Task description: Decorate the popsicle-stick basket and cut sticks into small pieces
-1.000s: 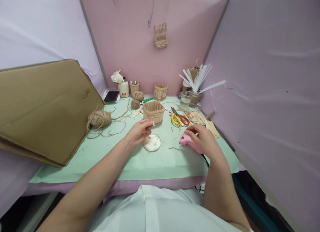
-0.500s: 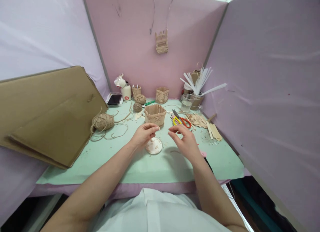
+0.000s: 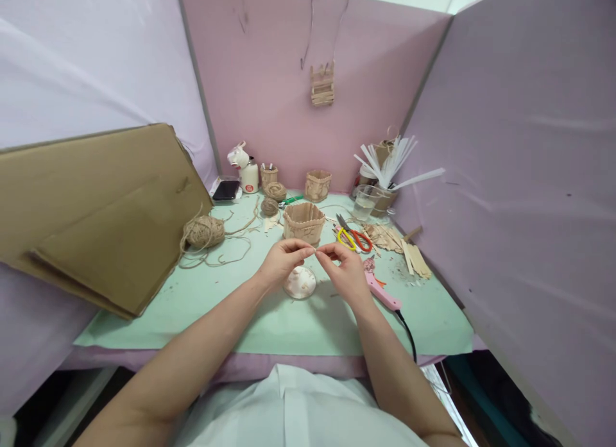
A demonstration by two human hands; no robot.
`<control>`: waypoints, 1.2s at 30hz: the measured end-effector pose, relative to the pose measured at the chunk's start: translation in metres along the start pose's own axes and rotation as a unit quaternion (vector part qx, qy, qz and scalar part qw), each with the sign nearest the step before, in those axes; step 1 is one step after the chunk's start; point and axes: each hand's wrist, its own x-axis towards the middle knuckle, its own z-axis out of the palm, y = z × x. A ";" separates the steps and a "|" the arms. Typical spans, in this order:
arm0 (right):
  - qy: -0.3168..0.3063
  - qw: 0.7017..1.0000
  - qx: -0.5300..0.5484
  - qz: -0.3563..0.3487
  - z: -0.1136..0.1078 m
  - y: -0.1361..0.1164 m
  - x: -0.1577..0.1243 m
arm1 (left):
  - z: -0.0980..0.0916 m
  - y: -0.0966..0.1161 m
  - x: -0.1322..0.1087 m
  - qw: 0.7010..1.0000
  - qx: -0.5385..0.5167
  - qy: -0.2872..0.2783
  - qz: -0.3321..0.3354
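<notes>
My left hand is closed in a pinch, thumb against forefinger, on a tiny pale piece whose kind is too small to tell. The fingertips of my right hand meet it from the other side, also pinched, so the two hands touch or nearly touch. Just below them lies a round white dish with small pale bits in it. Behind the hands stands a basket-like holder of light wood with a wavy rim. A pink glue gun lies right of my right hand, partly hidden by it.
Scissors with yellow and red handles lie beside wood strips. Twine sits left by leaning cardboard. At the back are a second holder, a plastic cup and white glue sticks. A black cord crosses the front edge.
My right hand has moved left and its fingertips now meet those of my left hand. The view has shifted slightly, and more of the pink glue gun shows.
</notes>
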 end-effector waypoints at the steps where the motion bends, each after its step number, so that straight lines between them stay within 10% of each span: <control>1: 0.002 1.000 0.002 0.001 0.001 0.001 0.000 | 0.000 -0.001 0.000 1.000 0.005 0.001 0.000; 20: -0.034 0.999 0.002 0.021 0.002 0.007 0.000 | -0.002 -0.001 0.001 0.999 0.031 -0.001 -0.010; 31: -0.058 0.929 -0.359 0.072 -0.105 0.041 -0.023 | -0.009 0.008 0.007 0.996 -0.070 0.040 -0.050; 36: -0.118 0.890 -0.426 0.109 -0.105 0.058 -0.029 | -0.013 0.006 0.010 0.995 -0.086 0.028 -0.047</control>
